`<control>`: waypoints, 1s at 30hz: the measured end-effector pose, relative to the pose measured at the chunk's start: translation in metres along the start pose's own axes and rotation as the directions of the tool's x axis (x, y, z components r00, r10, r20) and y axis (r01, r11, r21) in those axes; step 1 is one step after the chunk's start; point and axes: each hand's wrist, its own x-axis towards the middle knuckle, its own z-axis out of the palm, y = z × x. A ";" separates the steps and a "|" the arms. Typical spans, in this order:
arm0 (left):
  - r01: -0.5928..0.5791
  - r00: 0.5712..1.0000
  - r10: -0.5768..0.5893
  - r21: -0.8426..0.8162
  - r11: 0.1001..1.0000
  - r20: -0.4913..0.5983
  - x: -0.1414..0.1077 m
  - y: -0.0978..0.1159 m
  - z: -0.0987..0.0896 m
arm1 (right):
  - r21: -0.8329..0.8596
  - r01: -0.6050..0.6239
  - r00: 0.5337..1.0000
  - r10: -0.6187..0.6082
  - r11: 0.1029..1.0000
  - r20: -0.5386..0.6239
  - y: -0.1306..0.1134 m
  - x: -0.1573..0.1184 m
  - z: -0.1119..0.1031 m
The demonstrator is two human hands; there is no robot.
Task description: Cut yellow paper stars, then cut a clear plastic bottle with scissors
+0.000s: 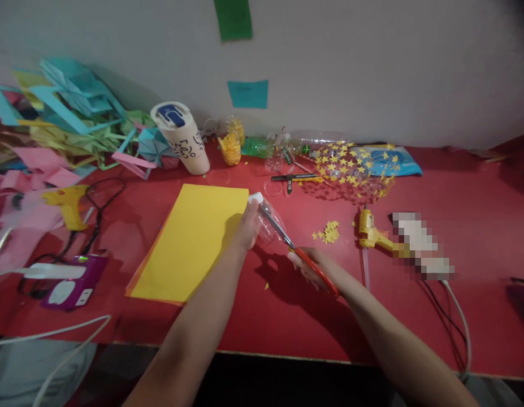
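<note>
My left hand [250,225] is closed round a clear plastic bottle piece [268,229] with a white cap, just right of a stack of yellow paper [194,243]. Red-handled scissors [315,270] are gripped in my right hand [310,267]. Their metal blades point up and left and lie against the clear plastic; whether they cut into it I cannot tell. A small pile of yellow stars [329,232] lies right of the bottle piece, and one small yellow scrap [267,286] rests below it.
Two yellow glue guns [369,229] [69,204] lie right and left. A white tumbler [185,141], cutter [298,177] and star-covered plastic form [355,169] stand behind. Folded paper [79,96], a purple power strip [70,285] and cables occupy the left; a blurred object [423,243] is at right.
</note>
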 end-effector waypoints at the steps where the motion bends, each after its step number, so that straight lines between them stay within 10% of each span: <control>1: 0.006 1.000 -0.006 0.000 1.000 0.000 0.000 0.000 0.000 | 0.006 -0.005 1.000 0.005 1.000 -0.002 0.000 0.000 0.001; 21: -0.014 1.000 0.014 -0.009 1.000 -0.013 0.001 -0.001 -0.006 | -0.002 -0.019 1.000 0.019 1.000 -0.006 -0.001 0.002 -0.001; 30: -0.002 0.994 -0.023 -0.228 0.974 -0.106 0.006 0.020 -0.011 | -0.189 0.181 0.983 -0.178 0.965 0.034 -0.004 -0.011 -0.024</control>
